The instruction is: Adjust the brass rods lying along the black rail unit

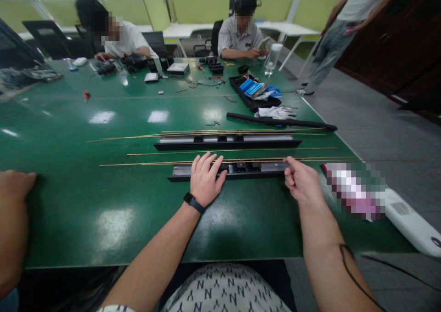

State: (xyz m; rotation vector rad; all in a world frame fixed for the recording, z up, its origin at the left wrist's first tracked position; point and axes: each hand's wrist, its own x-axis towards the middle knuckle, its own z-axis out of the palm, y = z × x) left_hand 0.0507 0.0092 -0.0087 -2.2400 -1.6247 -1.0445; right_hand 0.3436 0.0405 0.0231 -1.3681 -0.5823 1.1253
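My left hand [206,179] lies palm down with fingers spread across a black and silver channel-shaped strip [268,168] and the thin golden rods [151,163] along its far edge. Black blocks [241,166] sit inside this strip. At its right end, my right hand [303,179] has its fingers curled, with thumb and forefinger pinched at a thin golden rod. Just beyond, a similar strip [227,144] lies parallel, with more golden rods [131,137] along it. One single golden rod [296,149] rests between the two strips.
A black bar [299,123], white gloves [275,113] and a black tray [255,103] of blue packets are farther back. A white device [409,222] lies at the right edge. Another person's hand [17,183] rests at left. Two people sit opposite; one stands at right.
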